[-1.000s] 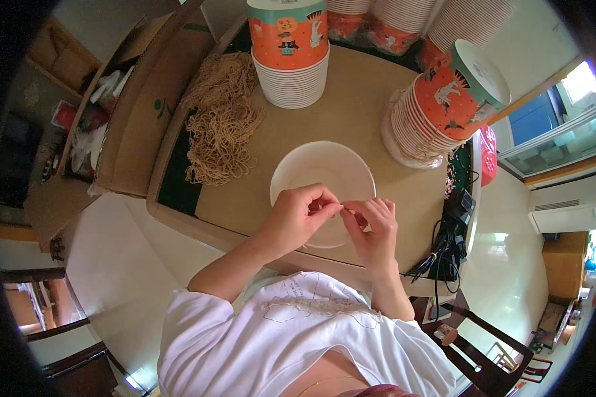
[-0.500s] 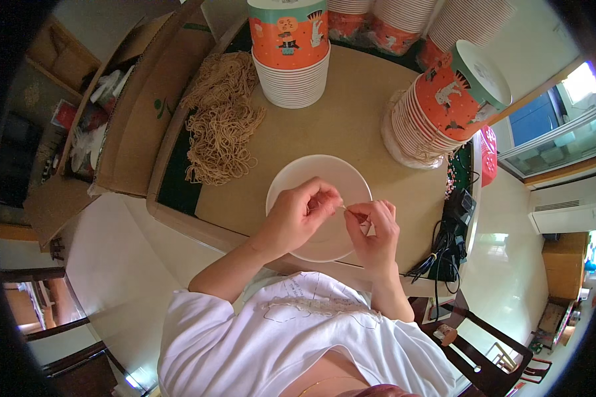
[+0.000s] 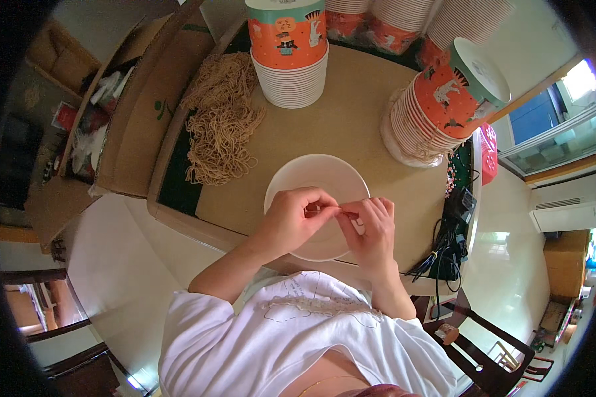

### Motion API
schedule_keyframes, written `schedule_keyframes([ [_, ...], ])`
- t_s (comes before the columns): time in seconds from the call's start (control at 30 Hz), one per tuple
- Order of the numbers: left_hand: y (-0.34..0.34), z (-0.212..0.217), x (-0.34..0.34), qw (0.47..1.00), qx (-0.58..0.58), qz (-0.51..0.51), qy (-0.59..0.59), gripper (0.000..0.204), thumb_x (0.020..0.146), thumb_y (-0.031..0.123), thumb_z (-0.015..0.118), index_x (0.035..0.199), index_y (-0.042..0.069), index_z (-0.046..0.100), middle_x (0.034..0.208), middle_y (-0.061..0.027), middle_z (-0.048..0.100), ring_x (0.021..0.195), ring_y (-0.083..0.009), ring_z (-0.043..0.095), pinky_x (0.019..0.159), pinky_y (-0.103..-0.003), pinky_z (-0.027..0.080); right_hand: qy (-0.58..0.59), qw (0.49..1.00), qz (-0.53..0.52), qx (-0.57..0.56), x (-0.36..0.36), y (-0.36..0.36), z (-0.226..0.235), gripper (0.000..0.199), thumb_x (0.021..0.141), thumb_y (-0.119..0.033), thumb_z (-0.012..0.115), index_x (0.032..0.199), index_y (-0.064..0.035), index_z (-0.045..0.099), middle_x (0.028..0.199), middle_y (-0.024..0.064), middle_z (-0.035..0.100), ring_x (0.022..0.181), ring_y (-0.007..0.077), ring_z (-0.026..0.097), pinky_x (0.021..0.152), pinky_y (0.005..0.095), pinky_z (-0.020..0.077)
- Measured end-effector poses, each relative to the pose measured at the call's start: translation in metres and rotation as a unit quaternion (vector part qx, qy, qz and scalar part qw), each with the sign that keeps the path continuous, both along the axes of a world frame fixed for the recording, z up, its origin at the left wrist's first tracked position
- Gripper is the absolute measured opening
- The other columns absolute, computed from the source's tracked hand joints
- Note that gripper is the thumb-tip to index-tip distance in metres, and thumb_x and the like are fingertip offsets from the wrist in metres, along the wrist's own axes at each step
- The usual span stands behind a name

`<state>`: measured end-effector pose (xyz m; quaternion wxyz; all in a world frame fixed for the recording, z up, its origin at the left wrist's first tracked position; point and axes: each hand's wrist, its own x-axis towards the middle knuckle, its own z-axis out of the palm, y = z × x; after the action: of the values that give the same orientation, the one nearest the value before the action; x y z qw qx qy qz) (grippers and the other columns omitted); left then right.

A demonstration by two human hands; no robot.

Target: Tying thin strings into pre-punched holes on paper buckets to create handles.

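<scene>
My left hand and my right hand meet fingertip to fingertip above a white round bucket. Both are closed in a pinch. Whatever lies between the fingertips is too small to make out. The bucket stands near the table's front edge, and my hands hide part of its inside. Beyond it to the left is a loose, tangled heap of tan string. Behind the bucket rises a stack of paper buckets, the top one orange and green. Another such stack leans at the right, with string about it.
More stacked buckets line the table's back. Black cables with an adapter lie along the right edge, beside small coloured beads. An open cardboard box stands at the left. A dark chair is at the lower right.
My hands have drawn together, so the fingertips now touch. Half a second ago a small gap showed between them, with a thin pale strand across it.
</scene>
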<state>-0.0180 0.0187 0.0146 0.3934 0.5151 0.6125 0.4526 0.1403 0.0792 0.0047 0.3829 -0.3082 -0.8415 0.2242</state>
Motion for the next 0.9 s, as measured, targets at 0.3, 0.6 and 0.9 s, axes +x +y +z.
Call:
schedule_keyframes([
  [0.3,-0.002,0.006,-0.007,1.000,0.009,-0.005,-0.009,0.011,0.091,0.010,0.062,0.095,0.000,0.066,0.085,-0.0032,0.068,0.073,-0.0062,0.060,0.064,-0.023,0.049,0.022,1.000,-0.001,-0.016,0.000,0.001,-0.003,0.012,0.074,-0.002,0.072,0.076,-0.0062,0.061,0.066,0.0028,0.058,0.062,0.0177,0.054,0.073,0.0314,0.0380],
  [0.6,0.001,0.007,0.002,0.998,0.050,-0.007,0.032,0.010,0.086,0.006,0.066,0.095,0.002,0.066,0.081,-0.0050,0.066,0.070,-0.0097,0.061,0.062,-0.024,0.049,0.011,1.000,0.010,-0.021,-0.001,0.000,-0.002,0.012,0.074,-0.001,0.071,0.075,-0.0062,0.061,0.067,0.0043,0.057,0.064,0.0204,0.053,0.073,0.0323,0.0368],
  [0.9,-0.003,0.004,-0.003,0.994,0.081,-0.005,0.079,0.009,0.084,0.009,0.067,0.087,0.001,0.064,0.073,-0.0094,0.063,0.060,-0.0177,0.059,0.055,-0.030,0.045,0.021,0.999,0.031,-0.009,0.000,-0.002,0.002,0.014,0.072,0.000,0.073,0.075,-0.0061,0.061,0.066,0.0028,0.057,0.061,0.0182,0.050,0.071,0.0316,0.0356],
])
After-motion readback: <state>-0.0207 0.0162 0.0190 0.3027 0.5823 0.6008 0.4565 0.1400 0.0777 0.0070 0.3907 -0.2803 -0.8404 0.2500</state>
